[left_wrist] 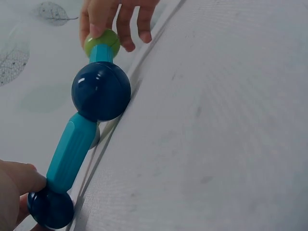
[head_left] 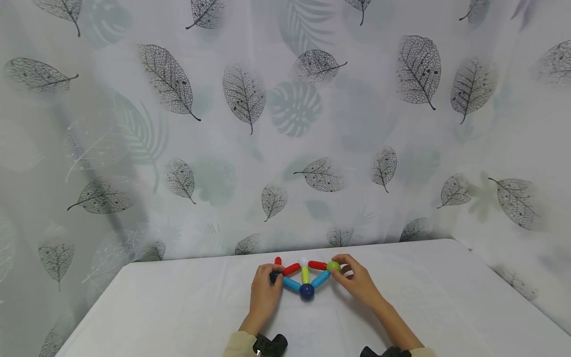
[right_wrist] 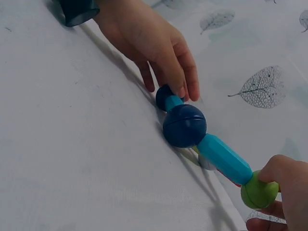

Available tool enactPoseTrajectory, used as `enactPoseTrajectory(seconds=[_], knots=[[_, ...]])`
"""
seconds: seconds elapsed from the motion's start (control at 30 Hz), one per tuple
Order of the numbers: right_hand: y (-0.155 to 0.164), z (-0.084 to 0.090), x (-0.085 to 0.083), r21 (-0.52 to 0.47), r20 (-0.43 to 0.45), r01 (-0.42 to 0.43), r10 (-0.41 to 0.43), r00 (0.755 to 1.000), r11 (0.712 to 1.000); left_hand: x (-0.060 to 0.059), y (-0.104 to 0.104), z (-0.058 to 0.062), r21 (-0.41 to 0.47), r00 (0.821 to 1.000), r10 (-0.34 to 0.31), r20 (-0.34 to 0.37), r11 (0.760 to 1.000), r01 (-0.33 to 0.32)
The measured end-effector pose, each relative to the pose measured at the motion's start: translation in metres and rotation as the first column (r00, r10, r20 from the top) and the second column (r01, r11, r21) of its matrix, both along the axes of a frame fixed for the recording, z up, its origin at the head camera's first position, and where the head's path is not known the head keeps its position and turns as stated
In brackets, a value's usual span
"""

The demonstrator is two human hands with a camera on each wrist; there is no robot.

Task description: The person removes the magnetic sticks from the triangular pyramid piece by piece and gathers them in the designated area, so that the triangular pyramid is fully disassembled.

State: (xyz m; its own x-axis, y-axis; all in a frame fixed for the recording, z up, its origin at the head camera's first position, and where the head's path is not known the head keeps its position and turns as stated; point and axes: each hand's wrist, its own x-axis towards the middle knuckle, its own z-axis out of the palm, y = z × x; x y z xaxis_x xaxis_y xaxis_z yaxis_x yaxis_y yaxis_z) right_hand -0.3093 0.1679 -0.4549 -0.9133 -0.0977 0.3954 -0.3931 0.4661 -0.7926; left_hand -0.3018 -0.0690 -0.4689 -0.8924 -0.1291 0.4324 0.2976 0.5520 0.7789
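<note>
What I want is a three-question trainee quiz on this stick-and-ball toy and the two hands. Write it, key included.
1. True or false: the right hand has its grip on the green ball.
2. Which stick runs from the central dark blue ball straight toward the wall? A red; B yellow-green; C light blue.
3. How many light blue sticks join the central dark blue ball, and which ball does the left hand pinch?

Key: 1 true. 2 B. 3 two; the smaller dark blue ball at the left end.
</note>
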Motion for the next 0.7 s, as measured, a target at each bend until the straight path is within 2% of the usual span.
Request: enactPoseTrajectory(seconds=[0.13,0.37,0.57,0.7], knots=[[0.0019,0.0004,0.0011,0.015,0.065,-0.005,0.004,0.998,1.0,-0.0002,-0.0001,-0.0003,-0.005,1.0,0.001,-0.007,1.0,-0.001],[0.0022,-0.0019,0.0019,0.092,0.161,0.029,-0.043,0.986,0.995,0.0037,-0.0003,0.0027,-0.002,1.0,-0.01,-0.006,1.0,0.01],[0.0012,-0.0028,0.0015,0.09,0.155,0.017,-0.031,0.987,0.996,0.0041,0.0012,0.0043,0.002,1.0,-0.011,0.002,1.0,0.011],[0.0019,-0.005,-0.0006,0.11,0.108,-0.015,0.003,0.994,0.994,0.0018,0.004,0.0051,-0.003,1.0,-0.015,-0.002,1.0,0.015]])
